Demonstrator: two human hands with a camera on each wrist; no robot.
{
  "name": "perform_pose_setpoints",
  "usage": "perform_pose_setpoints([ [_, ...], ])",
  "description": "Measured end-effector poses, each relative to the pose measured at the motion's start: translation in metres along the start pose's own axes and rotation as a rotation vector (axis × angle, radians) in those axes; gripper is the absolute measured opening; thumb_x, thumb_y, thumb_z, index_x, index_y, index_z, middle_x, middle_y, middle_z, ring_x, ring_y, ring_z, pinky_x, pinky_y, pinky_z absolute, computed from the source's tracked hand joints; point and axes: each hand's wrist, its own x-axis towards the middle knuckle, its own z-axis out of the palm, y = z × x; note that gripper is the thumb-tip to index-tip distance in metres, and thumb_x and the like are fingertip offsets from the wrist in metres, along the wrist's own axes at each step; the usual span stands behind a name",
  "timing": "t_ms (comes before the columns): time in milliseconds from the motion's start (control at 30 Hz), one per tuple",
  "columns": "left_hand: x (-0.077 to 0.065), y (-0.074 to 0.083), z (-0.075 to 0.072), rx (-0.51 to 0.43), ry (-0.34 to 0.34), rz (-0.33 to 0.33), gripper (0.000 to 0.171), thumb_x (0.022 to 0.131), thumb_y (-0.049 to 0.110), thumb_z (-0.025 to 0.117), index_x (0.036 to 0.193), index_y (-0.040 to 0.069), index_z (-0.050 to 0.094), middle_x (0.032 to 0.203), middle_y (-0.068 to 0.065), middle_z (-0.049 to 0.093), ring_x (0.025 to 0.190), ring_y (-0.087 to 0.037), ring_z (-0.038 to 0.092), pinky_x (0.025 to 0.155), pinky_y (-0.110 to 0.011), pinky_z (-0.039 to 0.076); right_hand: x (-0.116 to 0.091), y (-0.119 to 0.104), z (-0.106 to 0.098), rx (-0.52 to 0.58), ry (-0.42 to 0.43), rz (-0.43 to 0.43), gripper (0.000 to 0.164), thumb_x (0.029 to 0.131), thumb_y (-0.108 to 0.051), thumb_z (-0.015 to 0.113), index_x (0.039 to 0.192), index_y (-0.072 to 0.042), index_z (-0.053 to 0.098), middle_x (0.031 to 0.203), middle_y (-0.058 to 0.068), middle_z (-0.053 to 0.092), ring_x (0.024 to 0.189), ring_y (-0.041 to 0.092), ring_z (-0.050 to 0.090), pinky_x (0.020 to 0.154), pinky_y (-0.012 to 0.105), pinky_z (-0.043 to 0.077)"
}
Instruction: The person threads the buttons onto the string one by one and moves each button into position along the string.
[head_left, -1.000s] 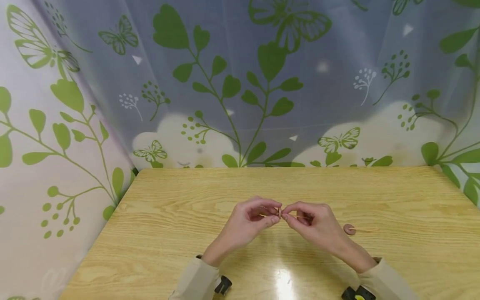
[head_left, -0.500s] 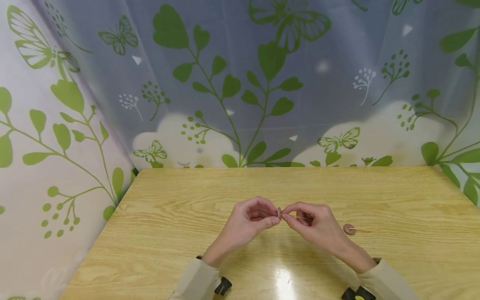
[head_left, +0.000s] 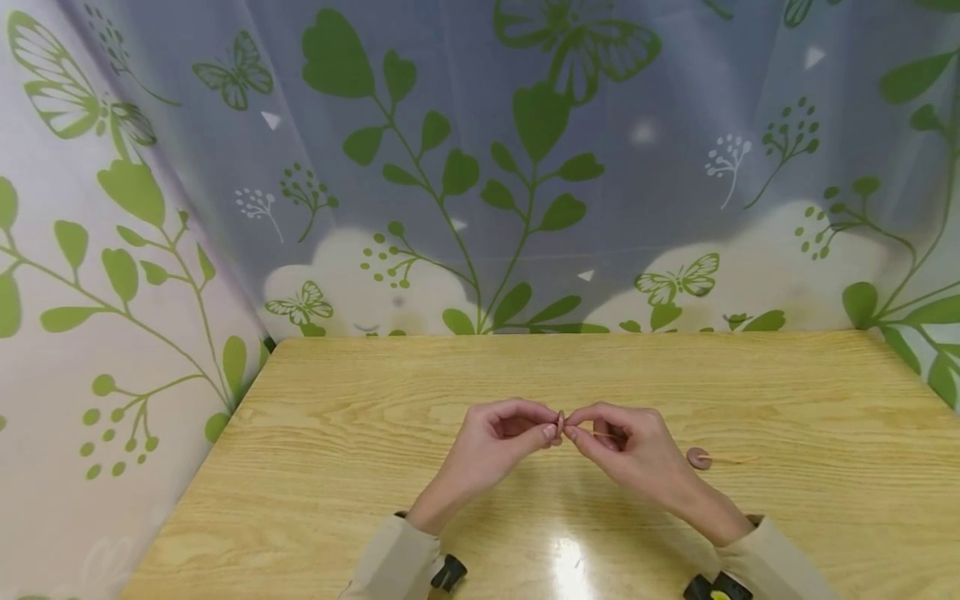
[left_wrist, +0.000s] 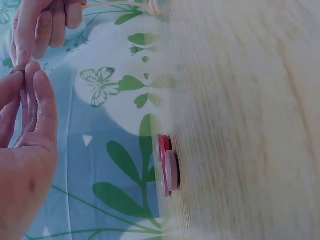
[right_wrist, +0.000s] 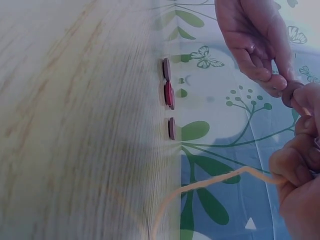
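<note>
Head view: workspace with two bare hands, meeting fingertip to fingertip over a wooden surface [head_left: 360, 400], right of centre.

Item, disc [head_left: 561, 425]: one, small, brownish, round; held on edge between the two hands, above the surface.

Item, left hand [head_left: 495, 442]: thumb and fingertips closed in a pinch on the disc.

Item, right hand [head_left: 633, 446]: thumb and forefinger brought together at the disc's opposite face; remaining fingers curled on a cord [right_wrist: 215, 180]. Whether the fingertips grip the disc or the cord cannot be told.

Item, cord: pale orange, thin; leaves the curled fingers of the right hand and, in the right wrist view, bends downward in a loose arc. Whether it passes through the disc cannot be told.

Item, second disc [head_left: 699, 458]: brownish, lying on the surface just beside the right forearm; with a yellow strand [head_left: 738, 460] extending to its right.

Items, wrist views: several further discs seen edge-on on the surface, including a red disc [right_wrist: 168, 94] touching a mauve disc [right_wrist: 166, 69], and a dark disc [right_wrist: 172, 128] slightly apart from both.

Apparel: two beige sleeves, left sleeve [head_left: 393, 562] and right sleeve [head_left: 776, 562]; black devices [head_left: 450, 573] at the wrists.

Backdrop: curtain [head_left: 450, 208], blue-grey and cream, printed with green leaves and butterflies.
</note>
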Motion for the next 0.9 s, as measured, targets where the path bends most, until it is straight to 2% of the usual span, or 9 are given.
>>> perform_pose_setpoints([
  [133,0.0007,-0.0024,0.0005,0.015,0.007,0.014,0.018,0.097,0.005,0.068,0.112,-0.004,0.071,0.110,-0.027,0.073,0.087,-0.006,0.073,0.084,-0.032,0.062,0.0002,0.0003,-0.0001,0.007,-0.005,0.001,0.027,0.088,0.008,0.073,0.101,-0.015,0.075,0.053,-0.005,0.042,0.051,-0.008,0.029,0.044,0.014,0.029],
  [233,0.0002,-0.0021,0.0013,0.062,0.004,0.023,0.016,0.099,0.008,0.067,0.111,-0.001,0.071,0.108,-0.023,0.073,0.087,-0.006,0.072,0.084,-0.035,0.062,0.0003,0.0008,-0.0001,0.005,-0.007,-0.005,0.027,0.087,0.008,0.073,0.101,-0.015,0.075,0.053,-0.005,0.042,0.052,-0.008,0.029,0.044,0.013,0.029],
  [467,-0.0030,0.0012,0.0025,0.243,0.010,0.024,0.011,0.101,0.017,0.064,0.110,0.011,0.069,0.105,-0.007,0.073,0.089,-0.011,0.068,0.078,-0.025,0.058,-0.0001,-0.0001,-0.0004,0.000,-0.008,0.008,0.027,0.087,0.007,0.074,0.101,-0.016,0.075,0.054,-0.005,0.043,0.052,-0.007,0.030,0.045,0.014,0.029],
  [700,-0.0044,-0.0007,0.0006,0.257,0.015,0.044,0.012,0.103,0.019,0.063,0.110,0.011,0.067,0.103,-0.009,0.071,0.090,-0.020,0.069,0.076,-0.023,0.056,-0.0001,-0.0026,-0.0014,0.021,-0.023,0.054,0.026,0.086,0.003,0.077,0.108,-0.010,0.075,0.059,-0.005,0.048,0.053,-0.005,0.032,0.045,0.018,0.032],
  [900,-0.0053,0.0005,0.0004,0.245,0.013,0.038,0.012,0.103,0.020,0.063,0.111,0.012,0.067,0.105,-0.010,0.072,0.092,-0.027,0.070,0.076,-0.023,0.056,0.0009,-0.0019,-0.0010,0.045,-0.042,0.033,0.032,0.083,0.004,0.080,0.112,-0.009,0.074,0.064,-0.004,0.054,0.054,-0.005,0.036,0.044,0.017,0.032],
])
